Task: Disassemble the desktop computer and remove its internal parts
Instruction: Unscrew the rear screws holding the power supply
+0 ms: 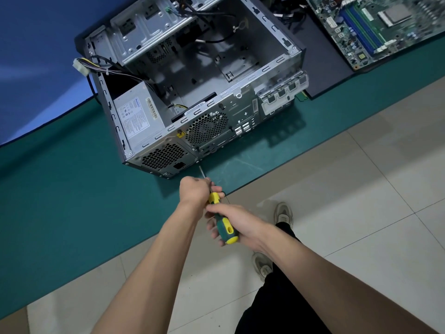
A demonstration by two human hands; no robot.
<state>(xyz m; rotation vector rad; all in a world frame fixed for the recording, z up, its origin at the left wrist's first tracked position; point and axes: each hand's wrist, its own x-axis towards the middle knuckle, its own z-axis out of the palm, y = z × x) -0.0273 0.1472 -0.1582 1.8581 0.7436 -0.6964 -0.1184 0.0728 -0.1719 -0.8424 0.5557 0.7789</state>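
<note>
Hands (212, 208) grip screwdriver (222, 221) against case (192, 92).

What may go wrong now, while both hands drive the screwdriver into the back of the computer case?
The screwdriver meets the screw at a slant, so its tip may slip and damage the head. The case stands near the table edge; pushing may shift it.

Head-worn view, steeply downward, close
</note>
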